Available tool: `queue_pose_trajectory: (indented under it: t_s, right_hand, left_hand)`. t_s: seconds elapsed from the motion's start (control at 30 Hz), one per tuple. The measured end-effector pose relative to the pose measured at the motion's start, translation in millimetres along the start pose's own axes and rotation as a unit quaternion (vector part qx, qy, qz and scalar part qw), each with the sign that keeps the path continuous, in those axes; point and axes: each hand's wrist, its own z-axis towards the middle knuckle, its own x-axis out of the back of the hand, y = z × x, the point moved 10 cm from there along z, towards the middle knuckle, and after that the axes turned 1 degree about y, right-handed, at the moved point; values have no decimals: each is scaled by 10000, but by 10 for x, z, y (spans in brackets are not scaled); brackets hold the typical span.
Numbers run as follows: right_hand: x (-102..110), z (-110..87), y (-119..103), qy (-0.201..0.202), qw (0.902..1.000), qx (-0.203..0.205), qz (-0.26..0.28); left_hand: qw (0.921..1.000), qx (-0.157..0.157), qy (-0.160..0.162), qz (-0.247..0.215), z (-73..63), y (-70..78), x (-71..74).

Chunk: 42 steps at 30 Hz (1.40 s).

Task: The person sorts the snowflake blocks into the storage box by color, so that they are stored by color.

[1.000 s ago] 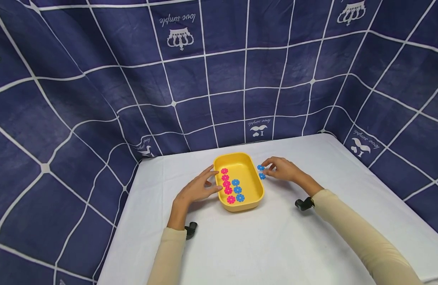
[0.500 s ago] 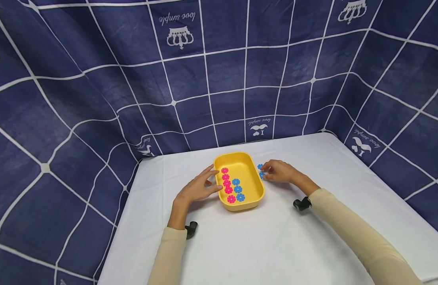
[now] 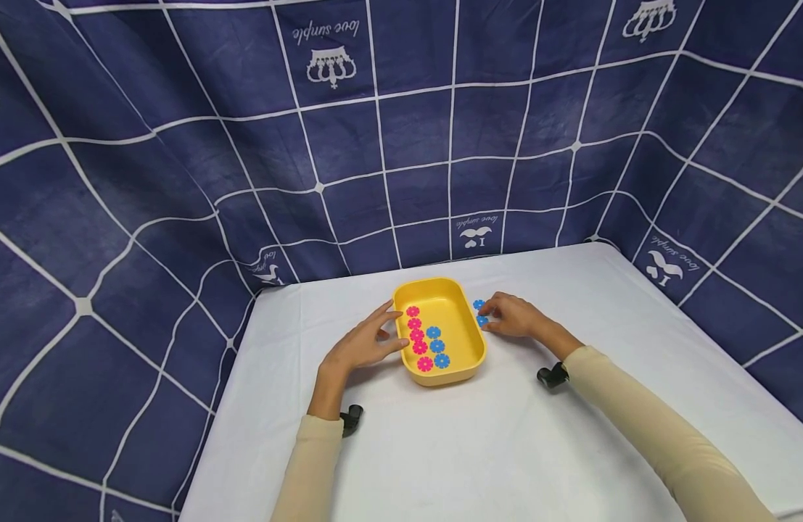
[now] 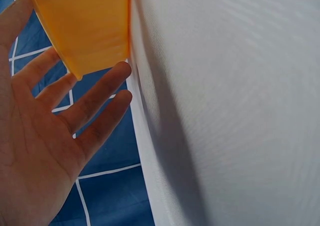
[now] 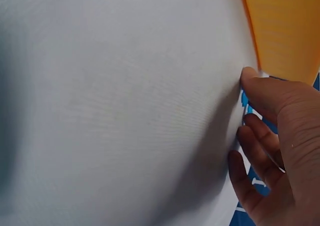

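A yellow plastic tray stands on the white-covered table. In it lie a column of pink notched discs and a shorter column of blue notched discs. My left hand is at the tray's left side, its fingers spread and fairly straight; thumb and index finger reach over the rim. Right of the tray, my right hand has thumb and index finger at opposite edges of a blue notched disc on the table, pinching it. Just beyond lies another blue notched disc. The fingers partly hide the pinched one.
A white cloth covers the table. Dark blue curtains with white grid lines hang behind and at both sides. Black camera mounts sit on the left wrist and the right wrist.
My right hand has shifted slightly toward me, from beside the farther blue disc to the nearer one, its thumb and index finger closing round it. The left hand and tray have stayed put.
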Motion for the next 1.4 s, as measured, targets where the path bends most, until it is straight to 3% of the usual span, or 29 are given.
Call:
queue_pose_trajectory:
  t_s: [0.27,1.4]
  right_hand:
    - [1,-14,25,121,9998,-137,106]
    - [11,-13,67,197,9997,-25,160]
  left_hand:
    - [10000,-14,-6,41,14,4,9]
    - [10000,32,-19,42,-39,34,18]
